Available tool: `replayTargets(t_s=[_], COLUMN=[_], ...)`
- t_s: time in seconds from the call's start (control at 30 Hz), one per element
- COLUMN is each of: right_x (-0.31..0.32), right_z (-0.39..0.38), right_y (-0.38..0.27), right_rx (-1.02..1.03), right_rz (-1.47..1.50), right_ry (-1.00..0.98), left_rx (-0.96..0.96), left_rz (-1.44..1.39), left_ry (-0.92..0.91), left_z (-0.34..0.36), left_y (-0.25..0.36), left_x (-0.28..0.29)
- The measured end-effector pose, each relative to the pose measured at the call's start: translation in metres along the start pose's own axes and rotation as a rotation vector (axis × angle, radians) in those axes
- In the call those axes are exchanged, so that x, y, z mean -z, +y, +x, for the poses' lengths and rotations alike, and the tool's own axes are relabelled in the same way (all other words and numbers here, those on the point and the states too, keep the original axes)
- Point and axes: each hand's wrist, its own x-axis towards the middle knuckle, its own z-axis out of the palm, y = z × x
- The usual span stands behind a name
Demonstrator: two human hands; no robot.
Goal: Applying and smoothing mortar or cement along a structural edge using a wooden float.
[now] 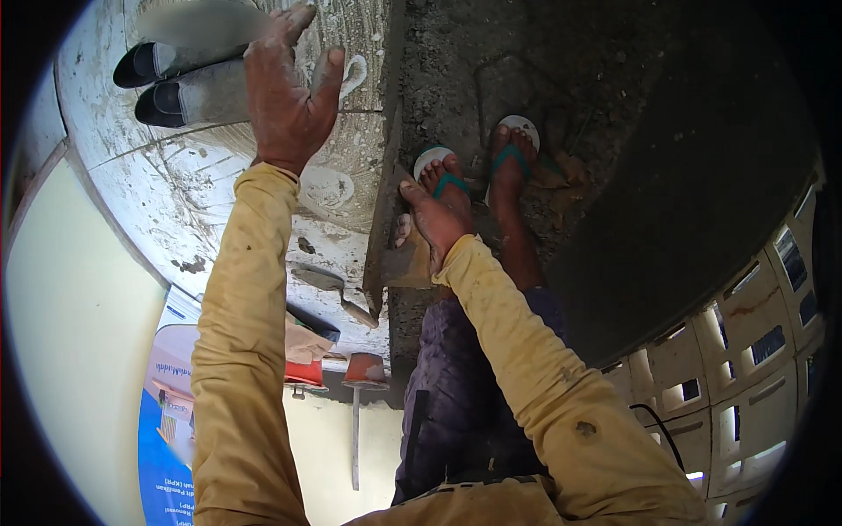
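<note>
Above the white-smeared tiled ledge, the left hand was held with fingers wide. Beside the ledge, the right hand was curled at a flat brown board; its grip could not be told. On the ledge, a grey-bladed, brown-handled trowel was seen.

Dull metal trowel, rough ground

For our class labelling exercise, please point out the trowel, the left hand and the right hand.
Trowel (pixel 318 279), head view: its blade.
Left hand (pixel 291 112), head view: back of the hand.
Right hand (pixel 438 223), head view: back of the hand.
</note>
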Motion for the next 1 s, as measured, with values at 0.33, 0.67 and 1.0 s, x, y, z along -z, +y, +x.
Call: replayTargets(t_s=[0.33,0.67,1.0], right_x=[0.003,0.053,0.042], right_z=[-0.071,0.046,0.083], right_y=[0.032,0.102,0.072], right_rx=[0.121,-0.347,-0.412], right_rz=[0.118,0.213,0.071], right_ry=[0.044,0.141,0.044], left_rx=[0.048,0.556,0.532], left_rz=[0.361,0.577,0.61], left_ry=[0.175,0.279,0.293], left_z=[0.154,0.143,0.143], left_y=[-0.096,-0.13,-0.13], left_x=[-0.046,-0.085,-0.093])
